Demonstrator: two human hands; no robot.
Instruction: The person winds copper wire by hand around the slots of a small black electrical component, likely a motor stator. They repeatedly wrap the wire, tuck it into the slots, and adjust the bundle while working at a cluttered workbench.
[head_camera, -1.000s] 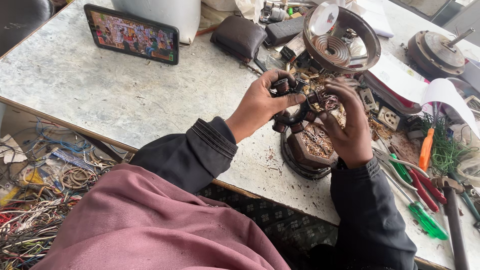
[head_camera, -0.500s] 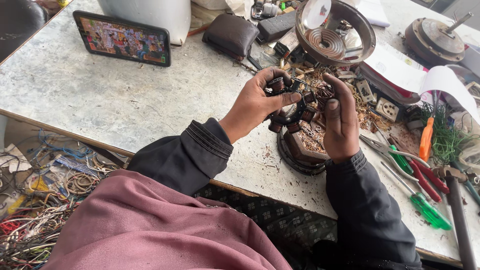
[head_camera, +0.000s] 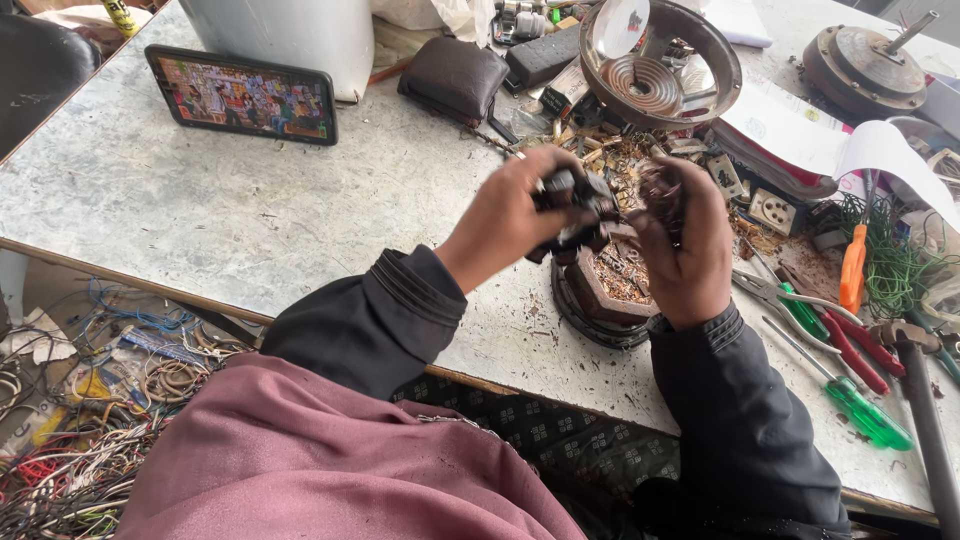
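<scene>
- Dark, copper-wound motor part (head_camera: 580, 210): we are now gripping it higher above the brown pot (head_camera: 615, 290) on the surface (head_camera: 300, 220).
- Left hand (head_camera: 510, 215) clamping it; right hand (head_camera: 690, 240) closing round its other end.

I'm in a repair workshop: my counter (head_camera: 200, 210) carries screwdrivers (head_camera: 850, 395), pliers (head_camera: 800, 300), a fan motor (head_camera: 865, 60) and sockets (head_camera: 770, 210), with tangled scrap wires (head_camera: 70, 440) below its left edge.
</scene>
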